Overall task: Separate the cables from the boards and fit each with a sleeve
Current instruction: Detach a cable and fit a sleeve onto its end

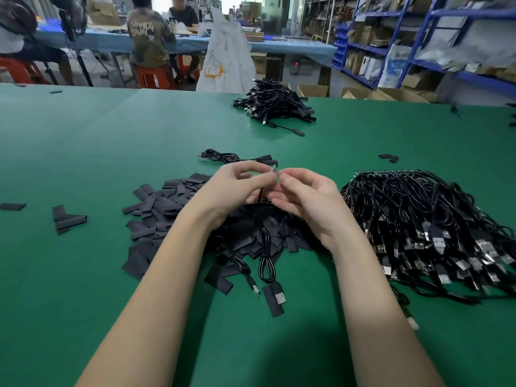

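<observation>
Early going: both grips, left hand (237, 188) and right hand (304, 196), are pinching one small board-ended black cable (266, 247) above the flat black sleeve pile (164, 202); the far finished heap (272, 101) is smaller than the big unprocessed tangle (424, 219) on the green worktop (111, 135).

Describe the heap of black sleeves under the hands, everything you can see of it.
The heap of black sleeves is a loose pile of short, flat, matte tube pieces, plastic-looking, lying at all angles on the green table, partly under both forearms. Several strays lie apart to its left. Two looped USB cables rest on its near edge. The left hand and right hand hover above it, pinching a small part.
</observation>
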The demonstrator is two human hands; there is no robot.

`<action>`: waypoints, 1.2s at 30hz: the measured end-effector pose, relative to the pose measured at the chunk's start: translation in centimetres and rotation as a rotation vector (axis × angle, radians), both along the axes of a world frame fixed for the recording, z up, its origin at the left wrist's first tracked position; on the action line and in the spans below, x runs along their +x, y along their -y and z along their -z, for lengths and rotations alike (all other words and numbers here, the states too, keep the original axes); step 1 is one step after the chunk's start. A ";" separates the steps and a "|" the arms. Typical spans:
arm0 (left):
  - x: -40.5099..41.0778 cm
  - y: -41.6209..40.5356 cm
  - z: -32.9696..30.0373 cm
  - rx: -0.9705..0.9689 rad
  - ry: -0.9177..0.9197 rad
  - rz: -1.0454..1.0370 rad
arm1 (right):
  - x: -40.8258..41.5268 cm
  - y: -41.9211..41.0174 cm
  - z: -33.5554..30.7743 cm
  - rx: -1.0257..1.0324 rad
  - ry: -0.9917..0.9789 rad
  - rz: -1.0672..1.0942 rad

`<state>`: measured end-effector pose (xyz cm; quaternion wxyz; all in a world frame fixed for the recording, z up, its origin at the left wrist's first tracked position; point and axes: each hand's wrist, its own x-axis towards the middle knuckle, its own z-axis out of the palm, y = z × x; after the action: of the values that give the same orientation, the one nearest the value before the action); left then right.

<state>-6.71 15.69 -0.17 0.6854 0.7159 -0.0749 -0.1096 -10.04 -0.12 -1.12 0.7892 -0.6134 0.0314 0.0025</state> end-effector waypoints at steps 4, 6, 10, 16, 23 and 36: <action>0.1 -0.4 0.5 0.019 0.044 -0.104 | -0.1 1.2 0.5 -0.429 0.071 -0.003; 0.4 -1.0 0.4 0.051 0.086 -0.150 | 0.0 2.2 0.9 -0.850 0.099 -0.037; 0.9 -1.7 0.6 0.144 0.142 -0.217 | -0.2 2.8 0.8 -1.191 0.011 -0.222; 0.9 -1.2 0.9 0.146 0.093 -0.180 | -0.1 2.2 1.6 -1.280 0.039 -0.157; 0.9 -1.2 0.4 -0.103 -0.021 -0.042 | 0.5 2.5 1.7 -1.122 0.170 0.024; -0.2 -0.2 0.2 0.251 0.347 -0.014 | 0.3 0.6 1.3 -0.154 0.011 0.125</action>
<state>-6.92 15.90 -0.42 0.5685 0.8043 -0.1727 0.0115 -9.75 -0.68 -2.47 0.7383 -0.6692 0.0656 -0.0525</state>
